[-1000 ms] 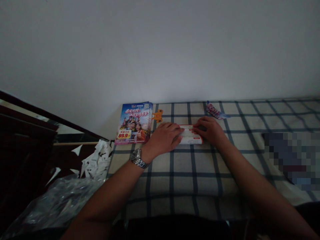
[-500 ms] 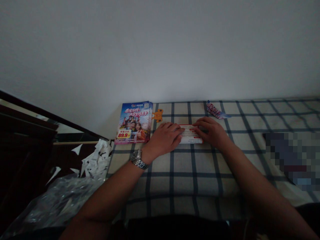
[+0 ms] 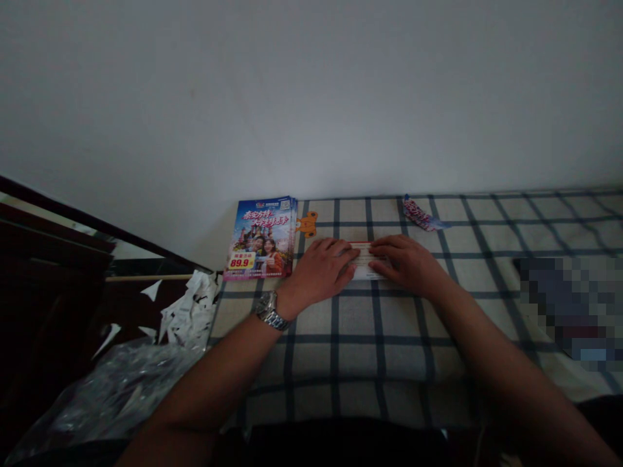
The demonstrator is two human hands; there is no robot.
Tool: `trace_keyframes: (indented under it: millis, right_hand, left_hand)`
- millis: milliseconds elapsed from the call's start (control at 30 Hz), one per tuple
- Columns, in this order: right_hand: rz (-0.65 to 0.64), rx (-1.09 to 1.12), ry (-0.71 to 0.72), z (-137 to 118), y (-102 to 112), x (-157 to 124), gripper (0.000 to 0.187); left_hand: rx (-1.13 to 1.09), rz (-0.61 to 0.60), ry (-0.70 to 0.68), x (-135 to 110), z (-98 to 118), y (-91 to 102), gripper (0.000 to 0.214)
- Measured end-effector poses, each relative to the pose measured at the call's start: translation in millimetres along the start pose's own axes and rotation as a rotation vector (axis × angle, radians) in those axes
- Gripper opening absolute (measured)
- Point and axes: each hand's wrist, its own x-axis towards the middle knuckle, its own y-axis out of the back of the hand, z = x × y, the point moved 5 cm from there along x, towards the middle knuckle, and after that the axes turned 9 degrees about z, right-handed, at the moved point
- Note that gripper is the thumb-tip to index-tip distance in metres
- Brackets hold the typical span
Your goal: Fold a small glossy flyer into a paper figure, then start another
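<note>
On the checked cloth (image 3: 311, 357), a white paper (image 3: 361, 264) is being touched by the left hand (image 3: 322, 267) and right hand (image 3: 407, 264), its ends being hidden; whether it is being pinched cannot be told. Its tiny print is being blurred. On the flyer stack (image 3: 260, 237), "89.9" is being shown below Chinese words. A dark thing (image 3: 559, 305) is being blurred into squares.

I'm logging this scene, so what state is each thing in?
Printed paper: partly covered by both hands
Left hand: resting on the paper
Right hand: resting on the paper
Booklet stack: piled, cover showing
Purple paper: crumpled or folded, unclear which
Clear plastic: crumpled
White scraps: scattered, some heaped
Watch: worn
Checked cloth: spread out
Pixelated item: cannot tell
</note>
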Motion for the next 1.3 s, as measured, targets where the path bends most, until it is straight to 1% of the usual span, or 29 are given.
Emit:
trace_keyframes:
  millis: [167,433,567,767,1000,1300]
  right_hand:
    - [-0.007,-0.023,0.003,-2.3,-0.5,-0.2,0.026]
    - [-0.029,-0.049,0.002,-3.4,-2.1,-0.3,0.029]
    - [-0.040,-0.093,-0.006,-4.7,-3.9,-1.4,0.032]
    - [-0.061,-0.177,-0.014,-12.6,-3.6,-1.0,0.041]
    - [-0.075,-0.234,-0.008,-16.5,-4.0,-1.0,0.046]
    - [-0.087,-0.262,-0.004,-18.7,-5.2,-2.0,0.047]
  left_hand:
    - [0.001,0.004,0.006,-0.8,1.4,0.1,0.036]
    - [0.036,0.014,0.007,-1.0,1.6,-3.3,0.036]
    - [0.049,0.016,-0.003,-1.4,2.7,-4.1,0.039]
    - [0.078,0.027,-0.011,-2.5,3.0,-5.7,0.036]
    - [0.088,0.033,-0.017,-3.2,3.0,-6.6,0.039]
    - [0.097,0.031,-0.009,-3.6,3.9,-7.3,0.039]
